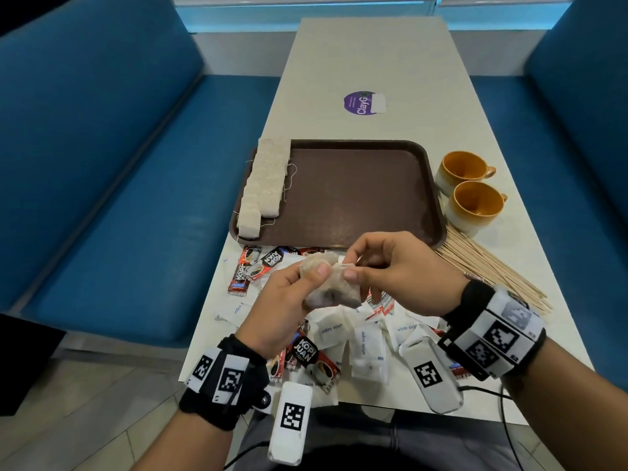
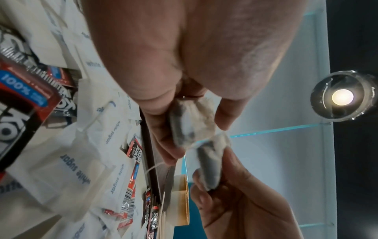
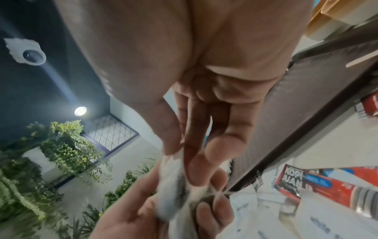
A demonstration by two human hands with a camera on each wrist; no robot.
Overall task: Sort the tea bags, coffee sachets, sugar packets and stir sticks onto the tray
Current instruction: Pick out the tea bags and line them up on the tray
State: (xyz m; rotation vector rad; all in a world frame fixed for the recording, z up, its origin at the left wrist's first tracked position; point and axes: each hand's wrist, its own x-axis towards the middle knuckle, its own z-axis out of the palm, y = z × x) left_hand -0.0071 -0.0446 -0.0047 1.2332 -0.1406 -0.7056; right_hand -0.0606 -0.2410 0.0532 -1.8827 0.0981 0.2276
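Tea bags (image 1: 331, 283) are what both hands have hold of: a small clump lifted above the loose pile at the near end of the tabletop (image 1: 373, 62). The left hand (image 1: 289, 300) pinches one side of the clump between thumb and fingers, and the right hand (image 1: 390, 266) pinches the other side, thumb on top. The left wrist view shows two pouches (image 2: 192, 122) joined by thread, one in each hand; whether more are caught in the clump I cannot tell.

On the brown tray (image 1: 356, 195), a row of tea bags (image 1: 265, 185) runs along the left edge in overlapping pairs, roughly a dozen; the exact count is unclear because they overlap. Their strings trail onto the tray floor.

Coffee sachets (image 1: 258, 266), red and black, lie on the tabletop just in front of the tray's near rim: about four there, and at least two more (image 1: 306, 355) near the left wrist, partly under white sugar packets (image 1: 367, 348). The sugar packets form a heap below the hands, too overlapped to count.

Wooden stir sticks (image 1: 492, 266) lie fanned in a bundle to the right of the tray, many of them. Two orange-lined cups (image 1: 472, 188) stand beside the tray's right rim, touching or nearly touching each other.
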